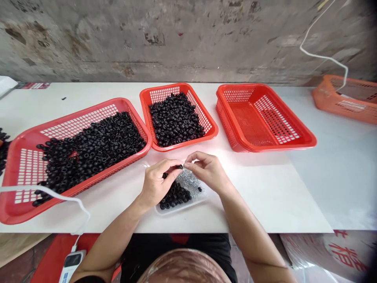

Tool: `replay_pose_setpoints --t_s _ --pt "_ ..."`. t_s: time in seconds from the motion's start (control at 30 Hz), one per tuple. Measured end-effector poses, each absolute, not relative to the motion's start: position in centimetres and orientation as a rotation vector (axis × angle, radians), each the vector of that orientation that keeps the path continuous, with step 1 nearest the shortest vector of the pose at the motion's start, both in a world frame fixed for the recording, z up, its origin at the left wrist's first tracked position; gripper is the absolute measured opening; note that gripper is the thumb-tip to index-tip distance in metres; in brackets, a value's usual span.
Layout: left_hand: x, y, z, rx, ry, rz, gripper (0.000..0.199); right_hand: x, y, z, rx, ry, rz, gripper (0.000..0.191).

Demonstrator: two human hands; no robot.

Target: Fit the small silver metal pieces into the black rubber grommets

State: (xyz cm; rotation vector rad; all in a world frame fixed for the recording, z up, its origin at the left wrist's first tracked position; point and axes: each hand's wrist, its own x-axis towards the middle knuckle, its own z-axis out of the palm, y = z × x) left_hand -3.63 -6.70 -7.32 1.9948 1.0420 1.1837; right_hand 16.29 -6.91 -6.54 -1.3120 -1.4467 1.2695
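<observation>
Between the thumb and fingers of my left hand (159, 181) is a small black ring-shaped part (179, 167). My right hand (207, 171) meets it from the right, thumb and forefinger pinched on something small and clear that I cannot make out well. Both hands are over a shallow translucent tray (173, 211). In its left side lie black ring-shaped parts (176, 196), partly hidden by my left hand. Small clear pieces (190, 180) fill the right side, with one black part (200, 189) lying among them.
Behind the tray, a red basket (213, 131) holds many black parts. A larger red basket (17, 157) of them is at left. Stacked red baskets (250, 122) stand at right, an orange basket (326, 96) farther right. A white cable (59, 194) crosses the left basket's front.
</observation>
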Motion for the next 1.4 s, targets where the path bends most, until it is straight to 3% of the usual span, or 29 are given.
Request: replay_pose_setpoints --t_s 0.13,0.23,0.37,1.17,1.27,1.4 --pt "-3.8 -6.4 -7.2 1.854 0.968 1.149 0.013 18.5 -8.4 -4.4 -1.670 -2.153 0.693 0.012" --pt "-3.9 -6.2 -7.4 1.751 0.920 1.129 0.015 18.3 -9.5 -3.6 -1.998 -2.556 0.381 0.018" --pt "-3.9 -6.1 -7.6 1.691 0.912 1.070 0.013 16.3 -9.7 -3.2 -2.009 -2.839 0.198 0.019" --pt "-4.0 -5.5 -7.8 1.396 0.876 0.995 0.018 13.7 -8.5 -3.6 -1.821 -3.052 0.285 0.017" --pt "-4.0 -5.4 -7.6 1.364 0.867 0.995 0.020 15.2 -8.5 -2.7 -1.817 -2.868 0.390 0.015" --pt "-4.0 -5.4 -7.5 1.324 0.854 0.989 0.024 16.7 -8.1 -2.4 -1.536 -2.155 0.781 0.008"
